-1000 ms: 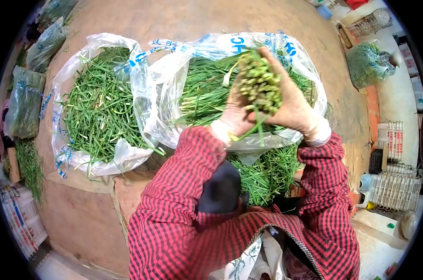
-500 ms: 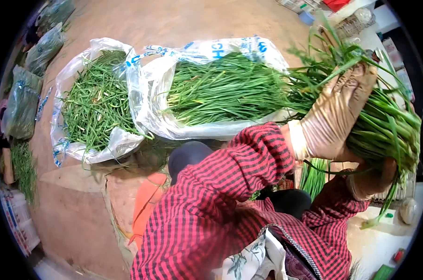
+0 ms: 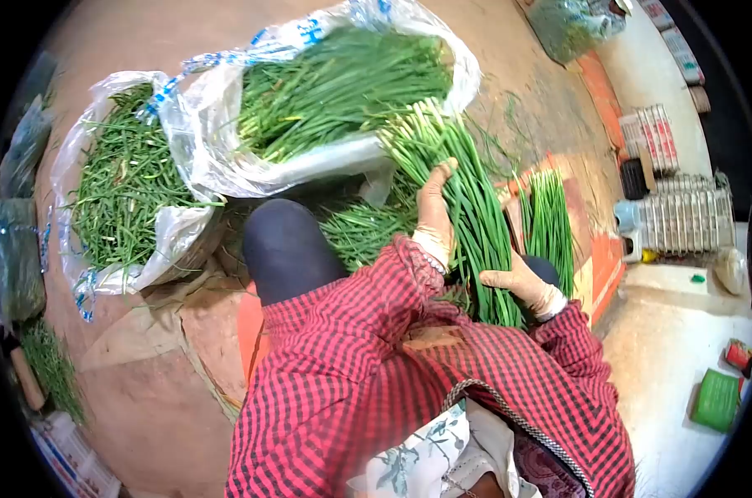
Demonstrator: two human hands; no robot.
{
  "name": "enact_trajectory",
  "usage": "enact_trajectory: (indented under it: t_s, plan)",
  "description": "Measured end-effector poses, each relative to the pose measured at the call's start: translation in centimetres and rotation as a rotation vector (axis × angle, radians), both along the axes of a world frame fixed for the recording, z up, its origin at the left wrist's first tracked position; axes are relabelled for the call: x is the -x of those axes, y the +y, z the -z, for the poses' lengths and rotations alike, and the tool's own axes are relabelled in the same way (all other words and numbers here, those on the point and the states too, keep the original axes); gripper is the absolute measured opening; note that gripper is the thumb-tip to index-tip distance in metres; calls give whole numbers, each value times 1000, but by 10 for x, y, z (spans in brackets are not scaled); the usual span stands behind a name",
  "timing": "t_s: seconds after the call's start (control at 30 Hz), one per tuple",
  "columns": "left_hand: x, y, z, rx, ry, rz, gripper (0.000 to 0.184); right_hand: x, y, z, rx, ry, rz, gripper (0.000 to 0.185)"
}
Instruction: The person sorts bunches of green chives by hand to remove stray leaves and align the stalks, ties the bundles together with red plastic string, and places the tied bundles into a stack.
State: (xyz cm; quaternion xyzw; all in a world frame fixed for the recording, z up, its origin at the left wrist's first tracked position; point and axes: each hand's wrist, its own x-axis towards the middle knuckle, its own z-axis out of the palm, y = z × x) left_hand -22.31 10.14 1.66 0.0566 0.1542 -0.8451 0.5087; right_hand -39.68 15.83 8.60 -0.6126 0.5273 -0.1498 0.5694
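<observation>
The left hand point(image 3: 436, 207) and the right hand point(image 3: 527, 285) are apart from each other, both clamped on one bundle of green stalks point(image 3: 477, 212). The left hand grips the bundle's left side, nearer the pale ends; the right hand grips the right side, lower down, thumb across the stalks. The bundle is tilted, its pale ends at the near right corner of the larger bag point(image 3: 318, 170); contact with the bag cannot be determined. Inside that open bag lie more green stalks point(image 3: 351, 87). The smaller bag point(image 3: 67, 183), filled with cut greens point(image 3: 127, 183), adjoins its left edge on the floor point(image 3: 164, 41). A second bundle point(image 3: 550, 224) is positioned just right of the held one.
</observation>
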Motion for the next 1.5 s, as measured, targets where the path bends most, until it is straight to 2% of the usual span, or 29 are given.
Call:
enact_trajectory:
  t_s: [0.07,0.1,0.17,0.23,0.3,0.33,0.37,0.43,0.47,0.57,0.63,0.7,0.77,0.83,0.9,0.97,1.0,1.03,1.07,1.13,1.2,1.23,1.27,1.3,1.37,1.4,1.43,1.47,1.5]
  plan:
    - [28,12,30,94,155,107,55,12,7,-13,-498,150,118,80]
    - [37,17,34,40,95,141,58,24,5,-21,-429,226,125,61]
    - [44,30,25,163,-37,115,60,38,-12,-60,-376,432,119,67]
    - [72,44,30,86,103,117,49,45,-40,-92,-472,551,65,65]
    - [86,57,29,152,213,263,46,31,-73,-114,-532,855,-112,56]
    - [93,62,34,230,196,304,47,20,-90,-116,-576,961,-188,56]
    - [102,67,37,145,158,439,46,8,-107,-113,-621,1066,-267,57]
    - [108,69,44,197,334,428,43,7,-140,-72,-589,1285,-564,68]
    - [88,62,25,213,326,367,40,-21,-148,-62,-672,1194,-576,72]
    - [96,51,39,131,354,302,39,-51,-173,-4,-506,1285,-699,87]
    - [92,35,40,142,438,204,40,-67,-190,11,-583,1142,-695,91]
    - [85,24,28,136,327,149,40,-85,-197,-3,-577,1247,-632,92]
    - [88,18,20,200,343,107,38,-83,-202,-13,-614,1248,-641,96]
    - [90,17,12,235,268,185,37,-73,-199,-26,-675,1204,-639,102]
    - [96,19,6,281,107,318,35,-61,-188,-25,-624,1388,-690,110]
    - [103,29,3,408,-76,251,34,-50,-172,-41,-800,1106,-557,114]
    - [95,37,-7,353,-126,283,31,-44,-164,-47,-881,974,-498,116]
    - [110,49,-4,280,-141,285,25,-44,-161,-53,-950,1040,-507,121]
    - [122,46,0,606,-364,344,25,-38,-154,-50,-835,1147,-607,123]
    - [117,51,-6,1026,-799,241,25,-36,-135,-50,-694,1276,-705,129]
    - [103,52,-27,1047,-879,302,25,-31,-126,-46,-788,1131,-663,111]
    - [99,54,-42,699,-701,737,25,-18,-121,-37,-834,1057,-618,103]
    - [105,62,-39,720,-638,605,31,-11,-116,-35,-811,1066,-591,91]
    - [110,70,-35,723,-643,604,31,-4,-111,-33,-788,1074,-564,80]
    - [107,77,-32,883,-522,463,40,9,-113,-34,-459,1352,-884,63]
    - [87,71,-38,937,-504,592,49,17,-119,-36,-324,1451,-842,57]
    - [99,73,-27,929,-393,580,53,22,-127,-40,-190,1545,-794,50]
    - [109,73,-10,927,-368,695,53,30,-134,-45,-41,1469,-585,47]
    - [102,65,-6,920,-342,805,54,13,-130,-56,162,1472,-502,42]
